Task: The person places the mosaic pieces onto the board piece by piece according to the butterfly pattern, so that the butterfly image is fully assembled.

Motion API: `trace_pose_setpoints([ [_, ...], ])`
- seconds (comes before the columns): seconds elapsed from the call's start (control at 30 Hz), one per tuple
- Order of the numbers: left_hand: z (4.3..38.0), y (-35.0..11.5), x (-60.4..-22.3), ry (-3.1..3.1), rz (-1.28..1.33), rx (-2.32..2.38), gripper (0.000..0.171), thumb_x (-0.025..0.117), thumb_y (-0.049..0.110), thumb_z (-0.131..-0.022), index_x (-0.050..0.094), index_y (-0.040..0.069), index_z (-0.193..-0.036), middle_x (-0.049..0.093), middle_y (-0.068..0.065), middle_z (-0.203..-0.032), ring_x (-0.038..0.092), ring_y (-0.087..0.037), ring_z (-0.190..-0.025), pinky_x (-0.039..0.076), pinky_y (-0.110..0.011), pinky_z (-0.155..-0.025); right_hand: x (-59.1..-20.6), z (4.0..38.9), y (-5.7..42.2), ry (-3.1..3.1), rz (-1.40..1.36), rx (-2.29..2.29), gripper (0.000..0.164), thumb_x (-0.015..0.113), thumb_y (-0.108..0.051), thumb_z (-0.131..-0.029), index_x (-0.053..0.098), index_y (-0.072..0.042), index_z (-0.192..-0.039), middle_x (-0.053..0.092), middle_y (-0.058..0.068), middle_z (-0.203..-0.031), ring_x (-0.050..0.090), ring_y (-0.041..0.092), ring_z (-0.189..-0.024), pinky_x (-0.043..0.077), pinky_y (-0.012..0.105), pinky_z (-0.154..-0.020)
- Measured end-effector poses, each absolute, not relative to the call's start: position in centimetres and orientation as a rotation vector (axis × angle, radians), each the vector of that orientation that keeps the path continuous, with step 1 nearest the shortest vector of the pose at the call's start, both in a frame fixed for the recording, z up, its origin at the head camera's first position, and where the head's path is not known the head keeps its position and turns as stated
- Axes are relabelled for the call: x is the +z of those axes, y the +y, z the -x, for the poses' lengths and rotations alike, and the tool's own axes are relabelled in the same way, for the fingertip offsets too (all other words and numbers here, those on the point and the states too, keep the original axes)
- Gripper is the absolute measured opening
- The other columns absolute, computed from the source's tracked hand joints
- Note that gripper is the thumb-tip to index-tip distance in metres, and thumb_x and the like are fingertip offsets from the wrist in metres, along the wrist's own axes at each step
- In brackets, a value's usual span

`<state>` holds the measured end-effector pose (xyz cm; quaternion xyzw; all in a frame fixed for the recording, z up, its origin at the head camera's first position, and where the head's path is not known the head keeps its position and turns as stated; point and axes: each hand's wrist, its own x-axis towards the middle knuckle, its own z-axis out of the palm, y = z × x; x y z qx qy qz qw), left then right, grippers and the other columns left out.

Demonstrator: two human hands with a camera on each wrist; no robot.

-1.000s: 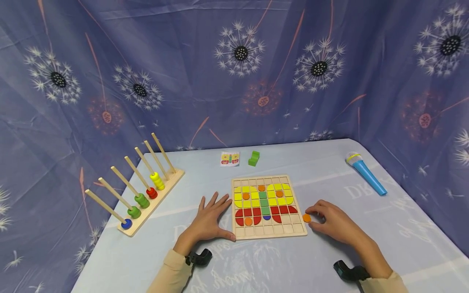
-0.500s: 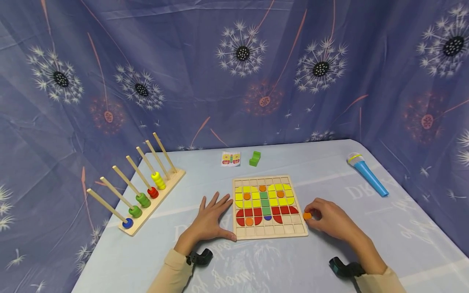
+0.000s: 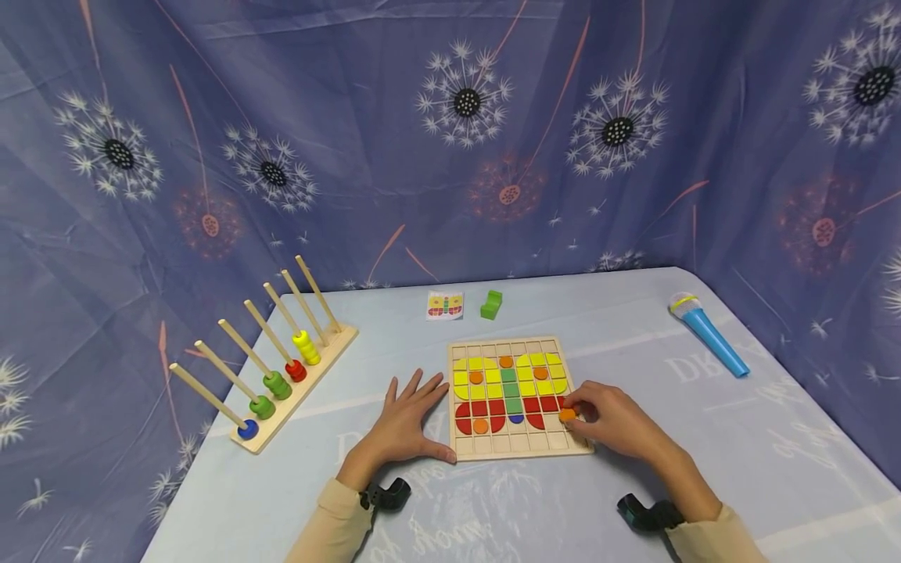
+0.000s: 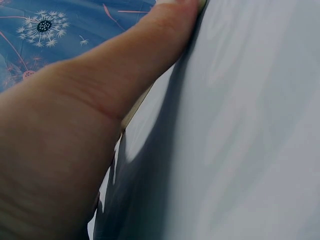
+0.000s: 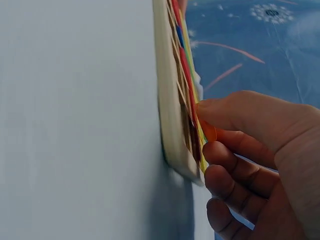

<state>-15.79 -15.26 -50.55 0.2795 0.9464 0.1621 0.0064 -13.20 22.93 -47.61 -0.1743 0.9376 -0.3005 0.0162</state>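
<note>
A wooden grid board (image 3: 493, 447) lies on the table, filled partly with yellow, red, green, blue and orange pieces in a butterfly pattern. My right hand (image 3: 614, 418) pinches an orange round piece (image 3: 567, 415) between thumb and fingers, over the board's right side below the red row. In the right wrist view the orange piece (image 5: 208, 131) shows between thumb and index finger, close to the board's edge (image 5: 170, 115). My left hand (image 3: 403, 428) lies spread beside the board's left edge, thumb at its lower left corner. The left wrist view shows mostly the thumb (image 4: 125, 70).
Behind the board lie a butterfly pattern card (image 3: 445, 306) and a green block (image 3: 491, 305). A wooden peg counter (image 3: 281, 414) with coloured beads stands at the left. A blue toy microphone (image 3: 711, 336) lies at the right, near the table's edge.
My right hand has brought the orange round piece leftward, from beside the board's right edge to over its right columns. The left hand keeps its place.
</note>
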Motion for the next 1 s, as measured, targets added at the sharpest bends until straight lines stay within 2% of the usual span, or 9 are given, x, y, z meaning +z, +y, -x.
trace_pose_setpoints([
  [0.3,15.7,-15.2,-50.6,2.96,-0.858,0.48,0.123,0.058,0.091,-0.052,0.031,0.024,-0.152,0.021,0.006,-0.158,0.005,-0.028,-0.145,-0.003,-0.062,-0.109,-47.9,13.3,21.1,2.878,0.563,-0.924,0.025,0.081,-0.025,-0.077,0.07,-0.021,-0.099,0.055,-0.01,-0.079,0.05,0.009,-0.074,0.043,0.024,-0.064],
  [0.63,15.9,-15.4,-50.6,2.969,-0.862,0.484,0.125,0.057,0.092,-0.051,0.032,0.023,-0.152,0.022,0.006,-0.157,0.006,-0.028,-0.145,-0.003,-0.062,-0.109,-47.4,12.9,21.7,2.88,0.607,-0.936,0.025,0.08,-0.021,-0.078,0.072,-0.02,-0.101,0.057,-0.013,-0.083,0.052,0.009,-0.075,0.046,0.023,-0.064],
  [0.8,15.9,-15.3,-50.6,2.975,-0.859,0.481,0.126,0.054,0.094,-0.05,0.033,0.023,-0.152,0.023,0.006,-0.157,0.006,-0.028,-0.145,-0.002,-0.062,-0.109,-47.4,12.8,21.9,2.861,0.612,-0.863,0.028,0.078,-0.026,-0.08,0.073,-0.019,-0.106,0.056,-0.014,-0.087,0.051,0.009,-0.078,0.044,0.023,-0.068],
  [0.9,15.9,-15.2,-50.6,2.967,-0.858,0.492,0.125,0.055,0.093,-0.051,0.033,0.022,-0.152,0.023,0.005,-0.157,0.006,-0.028,-0.145,-0.003,-0.062,-0.109,-47.4,12.6,22.2,2.864,0.576,-0.869,0.029,0.078,-0.027,-0.081,0.072,-0.018,-0.108,0.054,-0.013,-0.084,0.051,0.01,-0.077,0.044,0.024,-0.065],
  [1.0,15.8,-15.2,-50.6,2.961,-0.855,0.5,0.124,0.057,0.092,-0.051,0.033,0.023,-0.152,0.023,0.005,-0.157,0.006,-0.028,-0.145,-0.003,-0.062,-0.109,-47.3,12.2,23.0,2.896,0.528,-0.894,0.025,0.078,-0.024,-0.081,0.071,-0.02,-0.104,0.053,-0.013,-0.081,0.051,0.01,-0.076,0.044,0.024,-0.064],
])
